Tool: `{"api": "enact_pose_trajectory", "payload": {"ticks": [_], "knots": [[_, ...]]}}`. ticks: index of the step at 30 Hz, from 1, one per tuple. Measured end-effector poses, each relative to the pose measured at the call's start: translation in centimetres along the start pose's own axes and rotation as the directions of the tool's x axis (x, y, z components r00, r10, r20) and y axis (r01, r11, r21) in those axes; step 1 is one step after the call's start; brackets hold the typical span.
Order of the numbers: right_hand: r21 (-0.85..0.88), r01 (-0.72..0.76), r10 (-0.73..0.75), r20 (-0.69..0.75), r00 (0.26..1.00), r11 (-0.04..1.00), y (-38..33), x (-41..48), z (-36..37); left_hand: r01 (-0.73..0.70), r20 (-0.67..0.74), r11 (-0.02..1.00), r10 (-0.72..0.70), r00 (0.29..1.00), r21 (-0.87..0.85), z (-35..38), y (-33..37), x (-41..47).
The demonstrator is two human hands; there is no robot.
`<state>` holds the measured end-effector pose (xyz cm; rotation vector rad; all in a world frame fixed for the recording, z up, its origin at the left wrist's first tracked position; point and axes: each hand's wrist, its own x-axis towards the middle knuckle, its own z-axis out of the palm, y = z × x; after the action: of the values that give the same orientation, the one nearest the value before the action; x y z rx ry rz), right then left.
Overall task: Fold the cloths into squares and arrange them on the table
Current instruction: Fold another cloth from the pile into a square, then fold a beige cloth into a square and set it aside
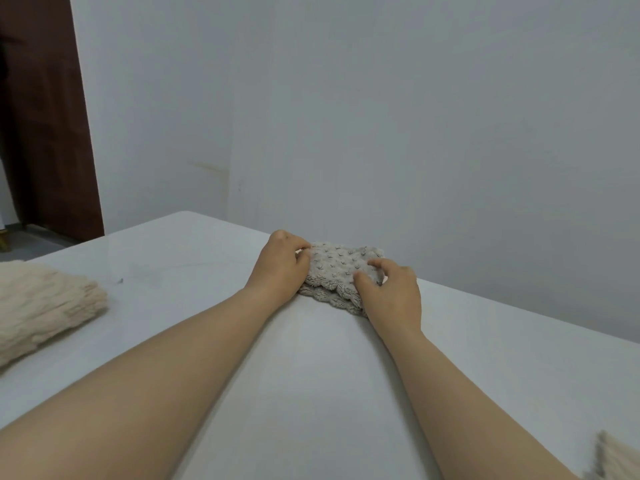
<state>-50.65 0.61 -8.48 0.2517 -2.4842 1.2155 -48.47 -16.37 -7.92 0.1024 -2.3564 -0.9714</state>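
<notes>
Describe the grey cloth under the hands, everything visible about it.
The grey cloth looks like soft knobbly terry with small dark flecks. It lies folded in layers, scalloped edges stacked at its near side, flat on the white table near the far edge. The left hand pinches its left end; the right hand presses its right near corner.

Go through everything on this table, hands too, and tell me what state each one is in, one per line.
Grey cloth: folded small, lying near the table's far edge.
Left hand: gripping the grey cloth's left end.
Right hand: pinching its right end.
Cream cloth: bunched at the left, untouched.
Third cloth: mostly out of frame.
</notes>
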Motion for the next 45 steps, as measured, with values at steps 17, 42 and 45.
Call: {"api": "enact_pose_trajectory", "payload": {"ticks": [17, 42, 45], "knots": [[-0.484, 0.192, -0.049, 0.293, 0.955, 0.854, -5.2, -9.6, -11.8, 0.007, 0.3, 0.976, -0.074, 0.951, 0.219, -12.1, 6.1, -10.5], [-0.415, 0.405, -0.158, 0.513, 0.844, 0.815, -13.7, -38.3, -31.0, -0.185, 0.423, 0.972, 0.109, 0.899, 0.143, -26.2, 20.2, -38.4], [-0.406, 0.435, -0.178, 0.533, 0.827, 0.804, -13.8, -40.2, -32.1, -0.263, 0.47, 0.952, 0.164, 0.868, 0.154, -26.1, 20.8, -41.0]]}}
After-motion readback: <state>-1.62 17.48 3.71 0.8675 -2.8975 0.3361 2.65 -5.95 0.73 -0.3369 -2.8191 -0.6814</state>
